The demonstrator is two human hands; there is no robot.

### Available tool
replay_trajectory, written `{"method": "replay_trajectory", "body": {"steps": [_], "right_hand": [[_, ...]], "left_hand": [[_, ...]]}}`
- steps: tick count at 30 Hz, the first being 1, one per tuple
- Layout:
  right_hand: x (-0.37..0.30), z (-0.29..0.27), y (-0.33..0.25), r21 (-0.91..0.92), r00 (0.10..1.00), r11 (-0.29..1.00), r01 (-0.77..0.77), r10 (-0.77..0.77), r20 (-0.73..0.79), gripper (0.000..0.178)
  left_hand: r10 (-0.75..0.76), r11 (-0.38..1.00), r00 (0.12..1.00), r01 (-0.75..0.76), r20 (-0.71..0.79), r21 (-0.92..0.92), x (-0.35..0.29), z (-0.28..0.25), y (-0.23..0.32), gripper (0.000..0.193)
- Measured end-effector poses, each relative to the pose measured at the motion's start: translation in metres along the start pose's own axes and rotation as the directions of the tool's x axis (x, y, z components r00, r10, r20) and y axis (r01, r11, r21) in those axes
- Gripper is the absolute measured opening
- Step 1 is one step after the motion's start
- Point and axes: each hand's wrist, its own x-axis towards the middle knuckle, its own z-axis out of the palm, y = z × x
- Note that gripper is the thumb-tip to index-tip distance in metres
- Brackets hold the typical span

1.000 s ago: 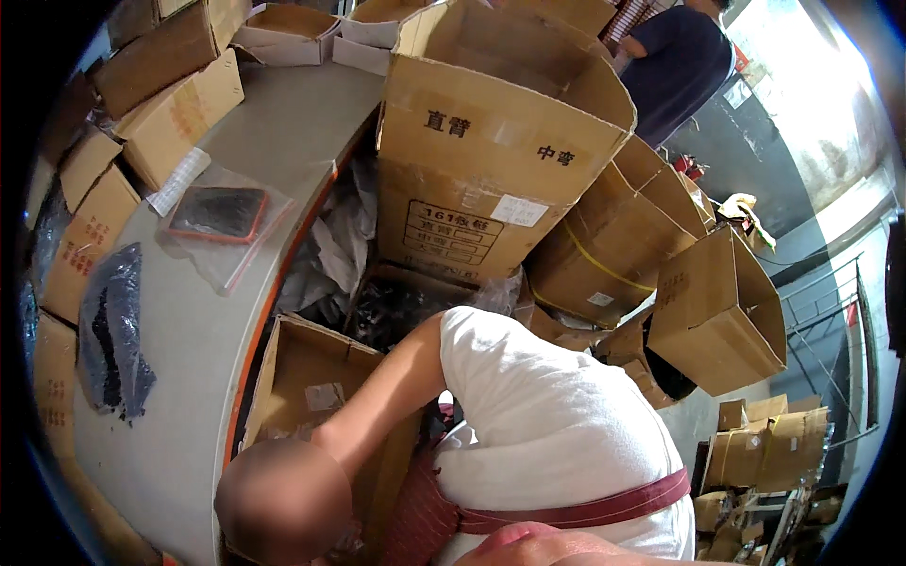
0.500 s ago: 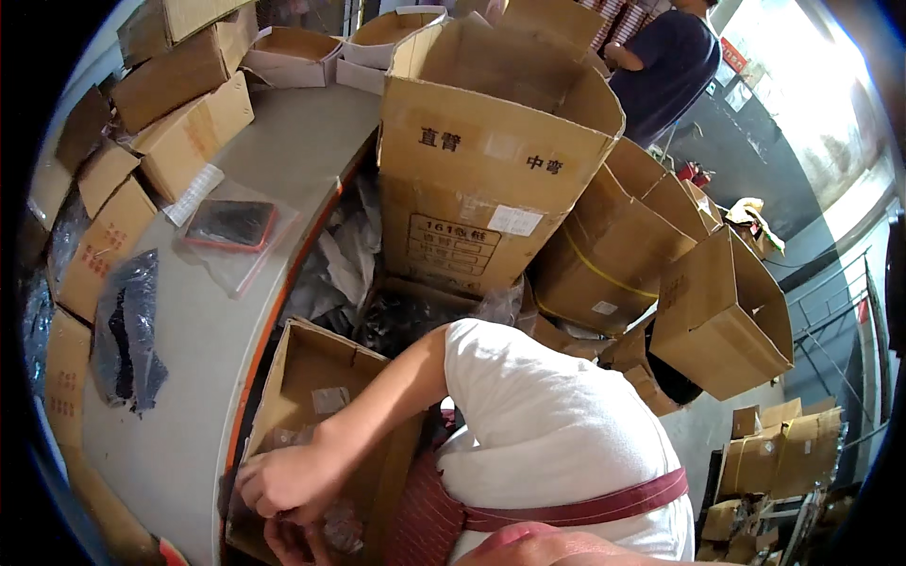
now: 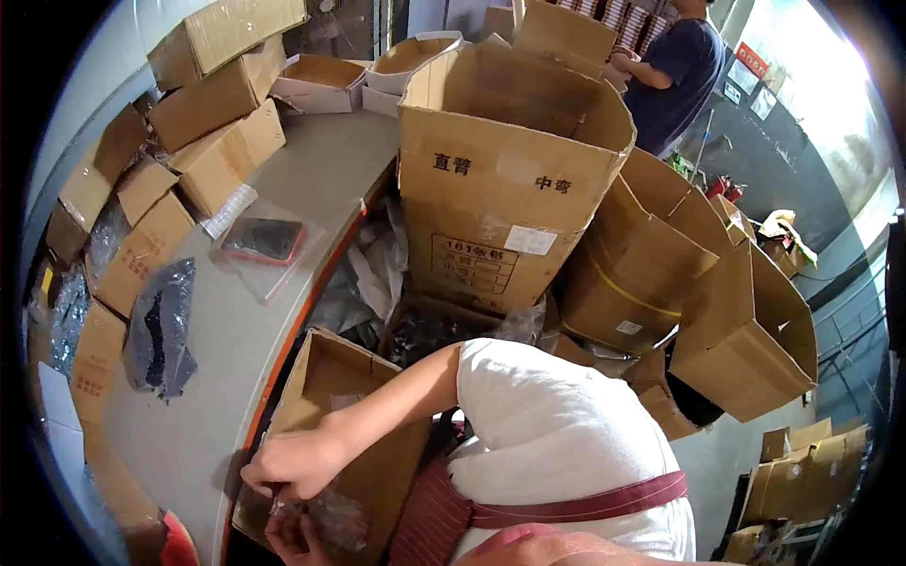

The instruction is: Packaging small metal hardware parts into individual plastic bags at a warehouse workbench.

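Note:
My right hand (image 3: 300,462) reaches down over an open cardboard box (image 3: 326,363), its fingers bent and pinched together. Just below it, my left hand (image 3: 294,540) comes in from the lower edge, with thumb and fingers closed toward the same spot. Between and beside the fingers is a crinkled clear plastic bag (image 3: 338,519), which both hands appear to grip. What the bag contains is too blurred to tell. A small pale packet (image 3: 345,401) lies in the box behind my right wrist.
Left of the box runs a grey table (image 3: 226,349) with an orange edge, carrying a phone-like slab (image 3: 262,240) on a clear bag and a dark plastic-wrapped item (image 3: 162,330). Tall cartons (image 3: 500,203) stand beyond; more boxes (image 3: 746,325) stand right. A person (image 3: 675,75) stands at the back.
The view has shifted, so the scene sits lower and further right. My hands stay together over the box, and more of the clear plastic bag shows beside them.

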Motion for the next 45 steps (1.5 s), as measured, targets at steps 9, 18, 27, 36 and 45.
{"method": "replay_trajectory", "body": {"steps": [9, 18, 27, 36, 45], "right_hand": [[-0.007, -0.008, -0.018, 0.052, 0.99, 0.996, 0.071, -0.077, 0.119, 0.025], [-0.014, -0.005, -0.021, 0.077, 0.989, 0.997, 0.004, -0.016, 0.15, 0.024], [0.004, -0.036, -0.027, 0.32, 0.945, 0.92, -0.227, 0.129, 0.3, 0.021], [0.008, -0.042, -0.007, 0.635, 0.901, 0.639, -0.434, 0.301, 0.313, 0.02], [0.008, -0.049, -0.01, 0.6, 0.942, 0.73, -0.329, 0.298, 0.154, 0.019]], "left_hand": [[0.185, 0.971, 0.983, -0.185, 0.011, 0.15, -0.008, 0.008, 0.056, 0.013], [0.447, 0.879, 0.886, -0.41, -0.12, 0.244, -0.012, 0.042, 0.106, 0.005], [0.135, 0.96, 0.957, -0.19, -0.256, -0.204, -0.002, 0.061, 0.138, 0.009], [-0.129, 0.883, 0.984, 0.058, -0.122, -0.465, -0.002, 0.062, 0.15, 0.031], [-0.057, 0.876, 0.99, -0.012, -0.128, -0.483, -0.006, 0.064, 0.147, 0.024]]}}
